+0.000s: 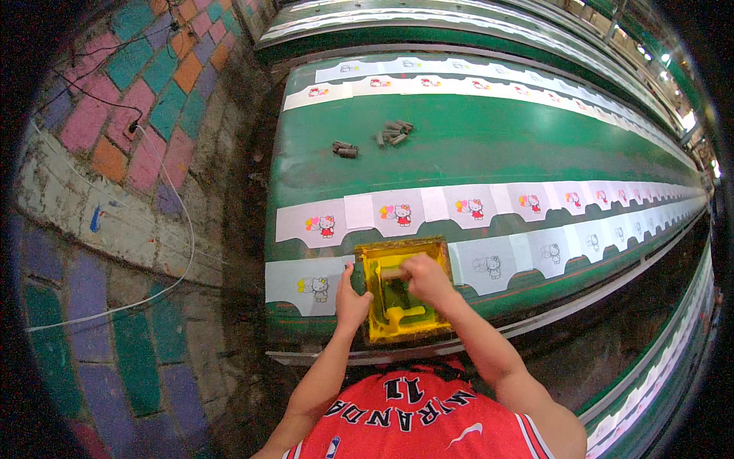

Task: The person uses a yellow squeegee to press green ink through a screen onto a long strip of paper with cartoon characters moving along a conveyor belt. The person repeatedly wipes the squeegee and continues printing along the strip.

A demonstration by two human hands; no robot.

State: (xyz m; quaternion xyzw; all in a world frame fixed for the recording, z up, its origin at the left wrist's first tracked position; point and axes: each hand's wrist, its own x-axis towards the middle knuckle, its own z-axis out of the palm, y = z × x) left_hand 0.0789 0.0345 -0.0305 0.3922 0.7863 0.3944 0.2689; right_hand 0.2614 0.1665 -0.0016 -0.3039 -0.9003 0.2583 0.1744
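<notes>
A yellow-stained screen-printing frame (pixel 442 256) lies flat on the green table, over the near row of white fabric pieces. Thick yellow ink (pixel 397 317) is pooled and smeared inside it. My left hand (pixel 352 300) is at the frame's left side, thumb and fingers closed around a dark green block (pixel 358 278) there. Inside the frame, my right hand (pixel 428 279) is closed in a fist around a squeegee (pixel 391 272), mostly hidden by the fingers. Left of the frame, a white fabric piece (pixel 279 283) carries a cartoon cat outline with yellow balloons.
The long green table (pixel 489 145) runs away to the right. Beyond the frame lies a row of printed pieces (pixel 470 208) with coloured cats. Short grey cylinders (pixel 394 134) rest farther back. A white cable (pixel 191 229) crosses the painted brick floor at left.
</notes>
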